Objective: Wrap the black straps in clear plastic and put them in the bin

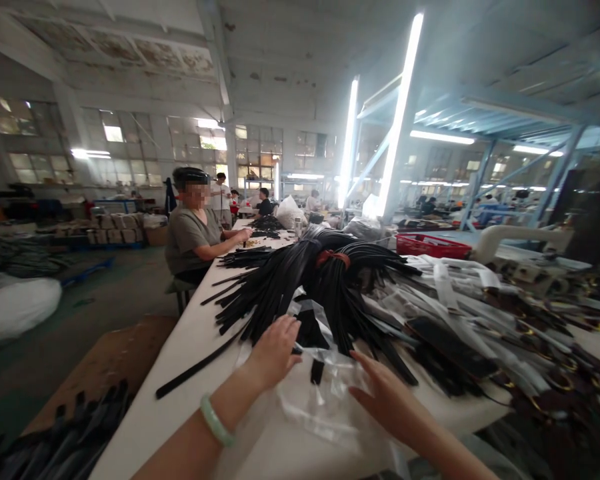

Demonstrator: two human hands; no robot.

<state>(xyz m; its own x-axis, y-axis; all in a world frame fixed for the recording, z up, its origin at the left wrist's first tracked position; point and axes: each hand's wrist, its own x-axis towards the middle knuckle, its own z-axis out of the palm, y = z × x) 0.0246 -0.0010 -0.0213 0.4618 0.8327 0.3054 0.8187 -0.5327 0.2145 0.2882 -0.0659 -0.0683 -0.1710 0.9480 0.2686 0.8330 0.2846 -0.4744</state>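
Note:
A clear plastic bag (325, 393) lies on the pale table between my two hands, with dark pieces showing at its far end. My left hand (275, 350), with a pale green bangle on the wrist, rests at the bag's left side, fingers stretched forward and thumb apart. At the bag's right side is my right hand (383, 387), its thumb and fingers spread. Just beyond both hands lies a big heap of long black straps (265, 287). A reddish-brown tie (334, 259) goes round one bundle of them.
The table (180, 347) runs away from me. Plastic-wrapped straps with metal rings (530, 360) cover the right side, near a red basket (433, 247) and a sewing machine (525, 240). A co-worker (193, 233) sits at the left edge. More black straps (65, 433) lie low at left.

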